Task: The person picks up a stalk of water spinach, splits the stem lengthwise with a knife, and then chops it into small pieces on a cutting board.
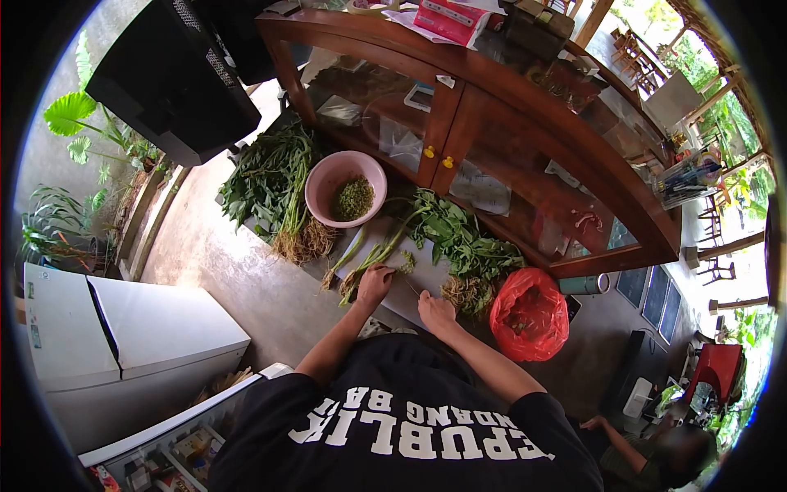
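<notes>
My left hand (pixel 375 284) is closed on pale green stems (pixel 358 266) over a light board (pixel 402 297). Just right of it, my right hand (pixel 436 312) is closed round the handle of a thin knife, whose blade points toward the stems. Small chopped green pieces (pixel 407 262) lie on the board. Beyond it stands a pink bowl (pixel 316 194) holding chopped greens. Leafy plants with roots (pixel 275 184) lie left of the bowl, and another leafy bunch (pixel 459 238) lies to the right of the board.
An open red plastic bag (pixel 529 316) stands right of the bunch, near a green cylinder (pixel 584 284). A wooden glass cabinet (pixel 443 123) rises ahead. A white fridge (pixel 156 328) stands left. Another person's arm (pixel 616 439) shows at lower right.
</notes>
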Demonstrator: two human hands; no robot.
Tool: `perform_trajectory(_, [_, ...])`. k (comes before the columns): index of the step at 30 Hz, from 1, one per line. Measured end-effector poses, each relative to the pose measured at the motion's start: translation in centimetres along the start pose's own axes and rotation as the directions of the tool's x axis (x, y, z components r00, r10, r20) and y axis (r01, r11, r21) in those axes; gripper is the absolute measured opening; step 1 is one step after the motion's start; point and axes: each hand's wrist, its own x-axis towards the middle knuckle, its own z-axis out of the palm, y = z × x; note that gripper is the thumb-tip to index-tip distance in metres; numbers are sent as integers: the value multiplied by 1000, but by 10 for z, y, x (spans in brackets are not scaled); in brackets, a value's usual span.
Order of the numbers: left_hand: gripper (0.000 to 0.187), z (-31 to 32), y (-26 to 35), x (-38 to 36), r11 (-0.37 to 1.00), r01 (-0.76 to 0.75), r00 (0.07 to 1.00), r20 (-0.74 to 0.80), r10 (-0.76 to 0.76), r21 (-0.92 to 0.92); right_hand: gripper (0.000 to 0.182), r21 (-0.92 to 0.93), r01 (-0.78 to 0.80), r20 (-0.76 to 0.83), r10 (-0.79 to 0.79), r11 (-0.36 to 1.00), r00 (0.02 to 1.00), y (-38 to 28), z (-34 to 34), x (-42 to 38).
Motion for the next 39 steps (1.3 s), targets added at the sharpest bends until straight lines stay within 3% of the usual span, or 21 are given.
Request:
perform_trajectory(8, [19,2,-2,0,998,55,998,39,-55,-14,21,-25,-8,39,9,1000,999,-2,-7,2])
perform_trajectory(20, [15,5,-2,0,994,108,993,36,-108,13,15,-10,-4,-72,3,1000,997,-2,26,8])
perform_trajectory(26, [13,5,-2,-1,994,113,993,20,-113,3,16,36,-39,-47,41,999,998,4,38,5])
perform_trajectory(32, [12,-3,7,-2,993,119,993,-1,-119,-11,18,-22,33,-99,-35,999,994,6,35,18])
perform_trajectory(39, [14,2,6,-2,991,133,991,-10,-133,-19,30,-40,29,-97,-32,999,995,11,12,9])
